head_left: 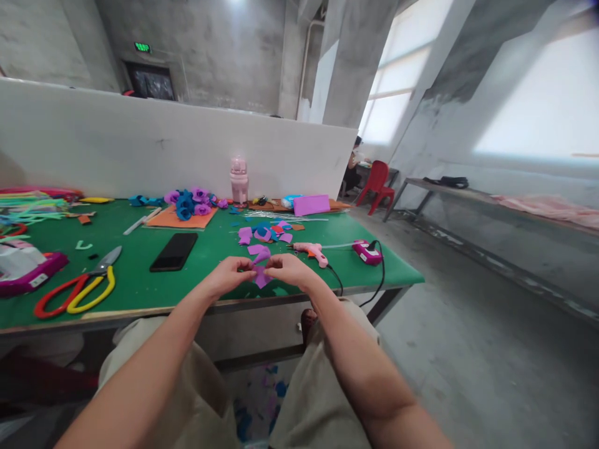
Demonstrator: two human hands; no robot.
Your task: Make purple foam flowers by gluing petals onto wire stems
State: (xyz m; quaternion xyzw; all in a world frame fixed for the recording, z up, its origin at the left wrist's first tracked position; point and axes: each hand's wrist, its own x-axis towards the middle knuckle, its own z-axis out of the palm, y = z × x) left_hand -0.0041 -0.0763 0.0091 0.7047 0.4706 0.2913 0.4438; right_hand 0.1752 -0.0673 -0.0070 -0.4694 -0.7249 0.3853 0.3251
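Observation:
My left hand (230, 272) and my right hand (289, 268) meet over the front edge of the green table (140, 287). Both pinch the same small purple foam piece (261, 276), which hangs between the fingertips. Just beyond the hands lie loose purple and blue foam pieces (264, 234). A pink glue gun (312, 252) lies to the right of my right hand, its cord running off the table edge. A black phone (173, 251) rests left of my left hand.
Red and yellow scissors (77, 291) lie at the front left. Finished blue and purple foam flowers (189, 202) sit on an orange sheet by a pink bottle (238, 181). A white partition backs the table. A person sits by a red chair (377, 184) far right.

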